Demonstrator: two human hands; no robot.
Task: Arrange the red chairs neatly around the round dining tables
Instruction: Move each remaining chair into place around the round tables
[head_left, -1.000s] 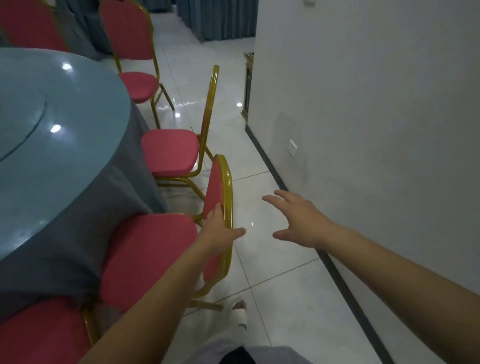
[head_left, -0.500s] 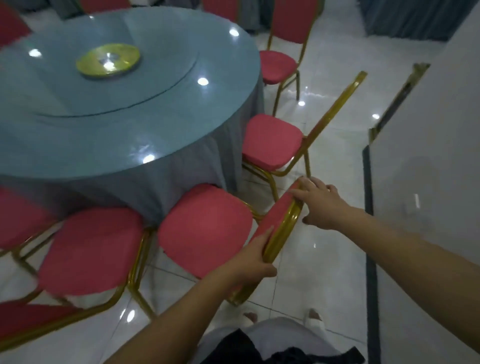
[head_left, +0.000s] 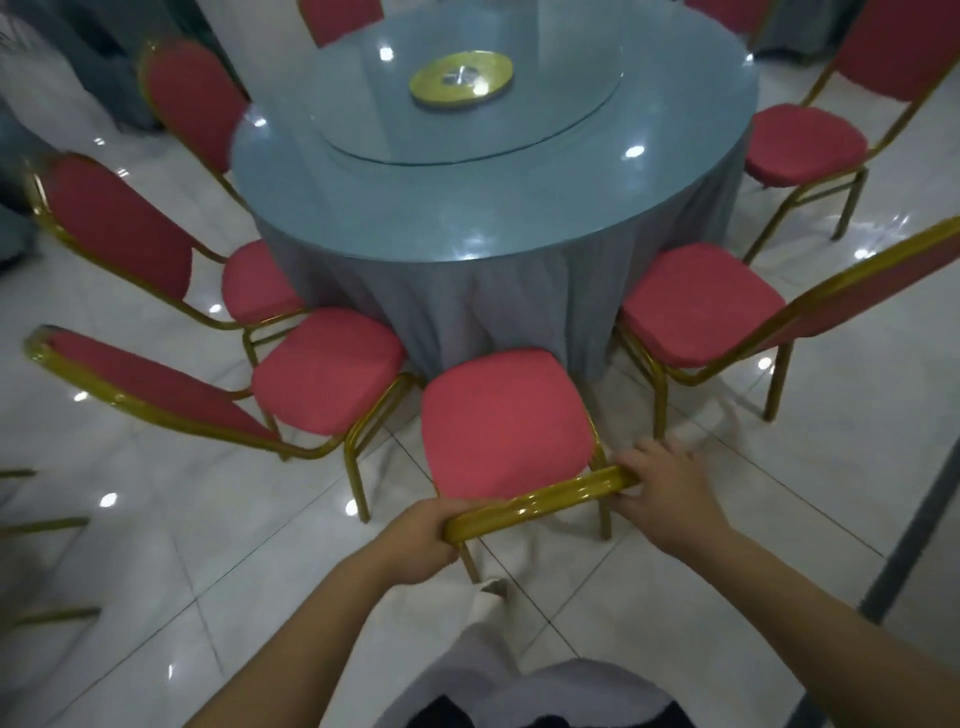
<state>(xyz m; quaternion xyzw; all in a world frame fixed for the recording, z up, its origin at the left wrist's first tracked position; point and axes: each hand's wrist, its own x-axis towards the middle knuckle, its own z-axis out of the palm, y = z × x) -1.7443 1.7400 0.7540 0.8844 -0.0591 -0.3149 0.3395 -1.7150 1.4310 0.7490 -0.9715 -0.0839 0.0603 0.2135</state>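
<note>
Both hands grip the gold top rail of the nearest red chair (head_left: 506, 421). The left hand (head_left: 415, 540) is curled round the rail's left end and the right hand (head_left: 665, 491) wraps its right end. The chair faces the round dining table (head_left: 467, 208) squarely. Its seat front is at the hanging tablecloth, though I cannot tell whether they touch. It looks all but placed, needing a small nudge at most.

On the table's near left, the left neighbour chair (head_left: 327, 369) crowds in, its frame just beside the held chair. On the table's near right, the right neighbour chair (head_left: 701, 301) stands farther off. Spacing therefore seems uneven, and evening it out is probably what remains. Further chairs ring the table's left side (head_left: 119, 228) and right side (head_left: 805, 143), angled inward.

The seats are rounded-square cushions in matt red fabric, on glossy gold tubular metal frames with padded oval backs. The table's blue-grey cloth falls in soft folds beneath a reflective glass top. On it sits a round glass turntable (head_left: 545, 130) with a gold hub (head_left: 461, 78). Under the table, the pale floor tiles (head_left: 675, 597) are highly polished.
</note>
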